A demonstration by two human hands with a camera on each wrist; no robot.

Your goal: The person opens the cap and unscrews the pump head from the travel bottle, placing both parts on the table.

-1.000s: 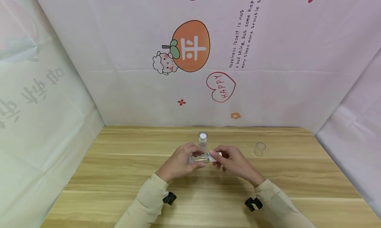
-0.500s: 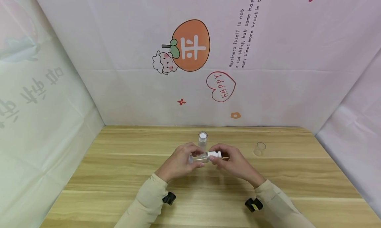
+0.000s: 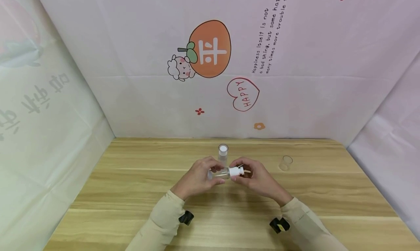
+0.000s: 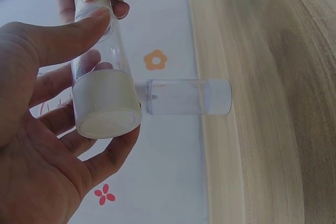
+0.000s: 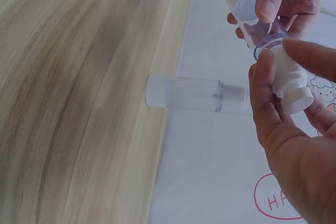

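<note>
A clear pump bottle (image 3: 220, 174) with a white base (image 4: 107, 103) is held sideways above the table. My left hand (image 3: 198, 175) grips its clear body, thumb on one side and fingers round the other. On its other end sits a white pump top (image 5: 287, 72), which my right hand (image 3: 256, 176) pinches at the collar between thumb and fingers. The small spout points to the right in the head view. Just behind the hands, a second clear bottle (image 3: 223, 154) with a white top stands upright; its white base (image 5: 156, 91) shows in the right wrist view.
A clear cap (image 3: 286, 164) stands on the wooden table (image 3: 147, 156) to the right of my right hand. A white printed cloth (image 3: 147, 98) rises along the back edge, with more cloth at both sides.
My right thumb and fingers have shifted around the white pump top, the thumb moving lower, so more of the top and its spout shows. My left hand and the bottle body stay in place.
</note>
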